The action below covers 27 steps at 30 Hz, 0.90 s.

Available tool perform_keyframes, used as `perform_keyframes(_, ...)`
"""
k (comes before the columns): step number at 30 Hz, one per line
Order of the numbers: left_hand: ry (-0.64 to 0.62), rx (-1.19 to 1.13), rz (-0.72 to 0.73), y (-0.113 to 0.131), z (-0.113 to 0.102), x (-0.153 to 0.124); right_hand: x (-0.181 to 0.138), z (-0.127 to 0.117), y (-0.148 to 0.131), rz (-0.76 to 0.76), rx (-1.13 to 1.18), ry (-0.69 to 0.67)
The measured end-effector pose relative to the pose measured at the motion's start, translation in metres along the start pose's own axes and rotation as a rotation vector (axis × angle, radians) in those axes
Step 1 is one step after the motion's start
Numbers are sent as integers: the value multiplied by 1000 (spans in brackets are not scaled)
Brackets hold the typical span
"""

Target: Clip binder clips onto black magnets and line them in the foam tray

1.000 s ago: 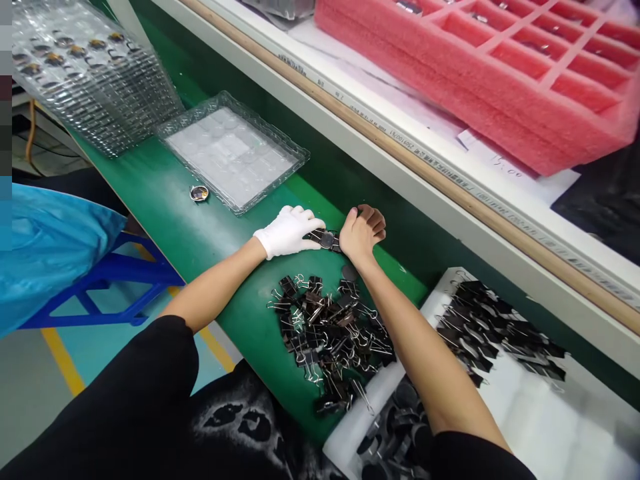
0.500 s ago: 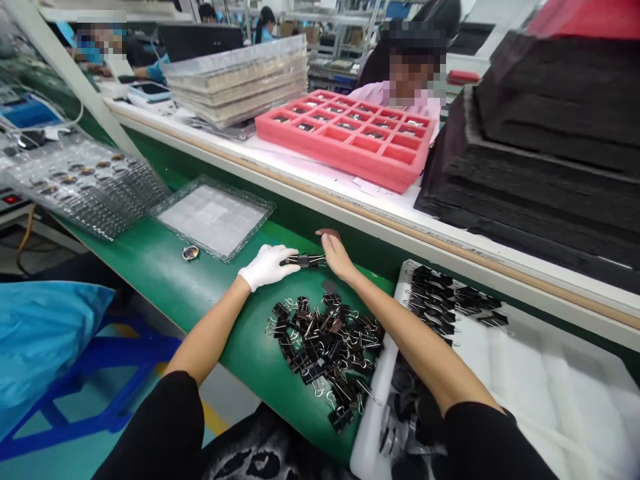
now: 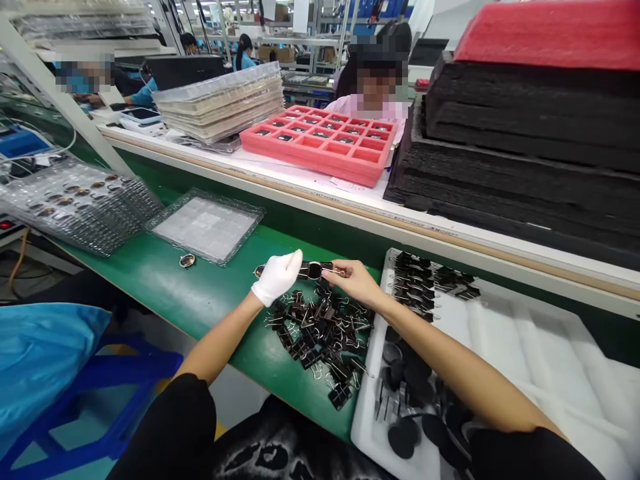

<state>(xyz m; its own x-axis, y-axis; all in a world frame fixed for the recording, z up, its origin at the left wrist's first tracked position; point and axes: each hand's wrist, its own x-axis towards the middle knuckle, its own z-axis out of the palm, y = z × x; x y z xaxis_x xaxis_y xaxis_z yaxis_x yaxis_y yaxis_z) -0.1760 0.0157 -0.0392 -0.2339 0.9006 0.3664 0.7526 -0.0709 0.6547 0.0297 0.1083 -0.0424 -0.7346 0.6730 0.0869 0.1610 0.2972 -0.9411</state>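
My left hand (image 3: 279, 275), in a white glove, is closed around one end of a small round dark part (image 3: 315, 270) with black binder clips at its sides. A small round watch-like piece (image 3: 259, 271) pokes out left of the glove. My bare right hand (image 3: 356, 281) pinches the binder clip (image 3: 334, 269) at the other end. Just below both hands, a heap of loose black binder clips (image 3: 320, 333) lies on the green table (image 3: 220, 300). Another watch-like piece (image 3: 187, 260) rests on the table to the left.
A clear plastic tray (image 3: 207, 227) and stacked trays of round pieces (image 3: 85, 207) are at left. Rows of clipped parts (image 3: 413, 287) and black discs (image 3: 404, 437) sit in a white foam tray (image 3: 520, 333). A shelf holds a pink foam tray (image 3: 320, 157) and black foam (image 3: 525, 127); a person sits behind.
My right hand has come down and closed on the right-hand clip; before, its fingers were raised beside it. The watch-like piece left of the glove now shows. My view has shifted slightly.
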Motion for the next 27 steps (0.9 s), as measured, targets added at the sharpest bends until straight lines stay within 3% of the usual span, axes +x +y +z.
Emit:
perform_keyframes(4, 38, 5, 22, 16, 5, 1, -22, -6, -5, -1, 31, 86)
perform_keyframes(10, -38, -12, 28, 51, 23, 2, -53, -28, -7, 53, 7, 129)
perform_keyframes(13, -176, -100, 57, 67, 31, -1, -79, -47, -8, 54, 27, 93)
perform_keyframes(16, -373, -229, 159, 67, 33, -2, -110, -83, 3, 42, -8, 121)
perform_keyframes(18, -372, -235, 196, 54, 31, 1, -134, -120, 22, 45, -109, 246)
perform_keyframes(23, -97, -197, 20, 9, 26, 12, -182, -215, 109, 229, -500, 655)
perform_keyframes(27, -40, -208, -23, -6, 19, 13, -192, -234, 166, 332, -545, 770)
